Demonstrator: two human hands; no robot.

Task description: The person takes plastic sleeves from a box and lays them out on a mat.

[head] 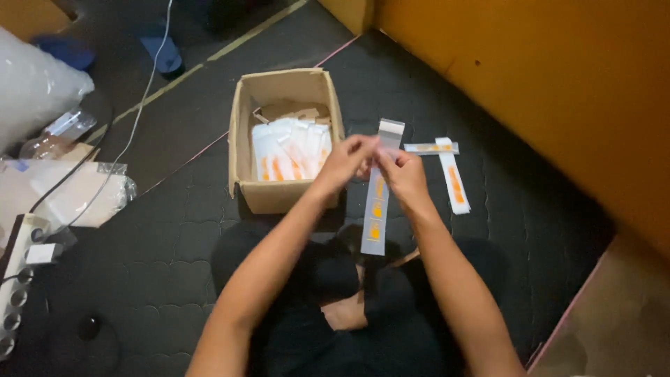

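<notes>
My left hand (345,162) and my right hand (401,174) meet in front of me, both pinching the upper part of a long narrow clear sleeve with orange marks (377,209), which hangs down between them over my lap. Its open flap end (391,130) sticks up above my fingers. Just left of my hands stands an open cardboard box (244,126) packed with similar white and orange sleeves (289,150).
Two more sleeves (453,181) lie crossed on the dark quilted mat to the right, near an orange wall (558,77). At the left are plastic bags (38,87), a white power strip (14,279) and a cable (139,105). Blue slippers (162,54) sit beyond.
</notes>
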